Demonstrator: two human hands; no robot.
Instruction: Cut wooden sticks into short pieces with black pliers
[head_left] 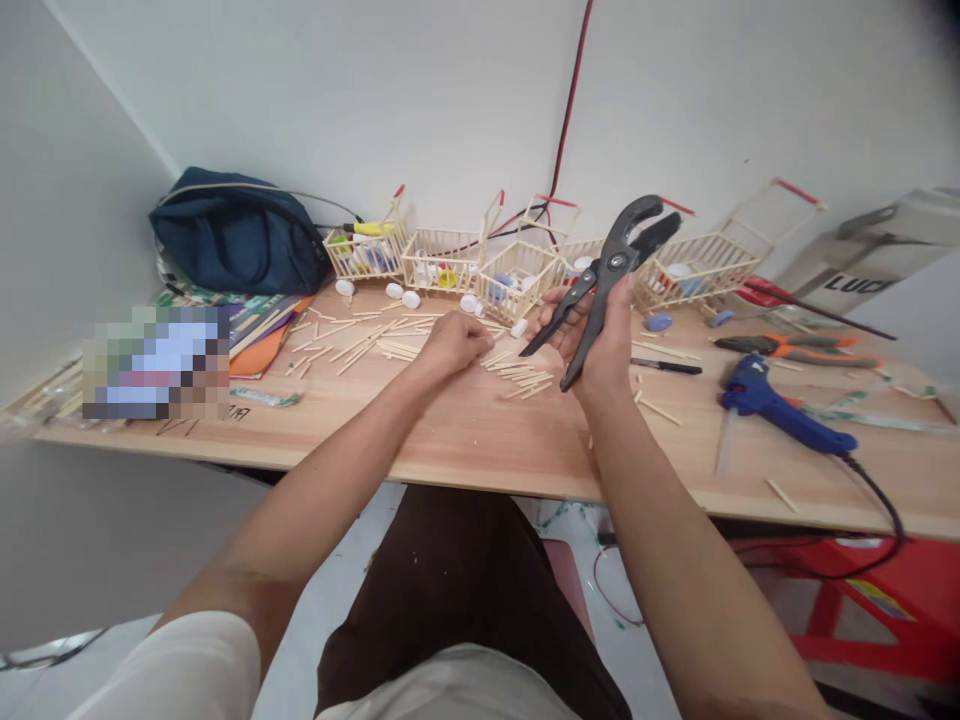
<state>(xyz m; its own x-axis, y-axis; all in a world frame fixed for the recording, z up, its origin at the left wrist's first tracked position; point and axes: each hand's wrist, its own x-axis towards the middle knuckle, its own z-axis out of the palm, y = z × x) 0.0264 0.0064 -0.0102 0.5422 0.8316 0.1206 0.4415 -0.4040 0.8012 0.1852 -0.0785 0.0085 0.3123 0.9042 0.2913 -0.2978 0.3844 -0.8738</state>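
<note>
My right hand (611,340) is wrapped around the handles of a black pipe cutter (616,262) and holds it above the table. The cutter's hooked jaw points up and stands apart from its blade. My left hand (454,343) is closed, fingertips pinched together, low over the wooden table. Whatever it may hold is too small or hidden to make out. Short wooden sticks (517,374) lie side by side between my two hands. Longer wooden sticks (367,338) are scattered to the left of my left hand.
Small stick-built carts (517,278) with red handles line the wall. A blue bag (236,235) sits back left, near a blurred-out phone-like object (157,365). At right lie a blue glue gun (787,410), orange-handled pliers (795,350) and a black pen (667,367).
</note>
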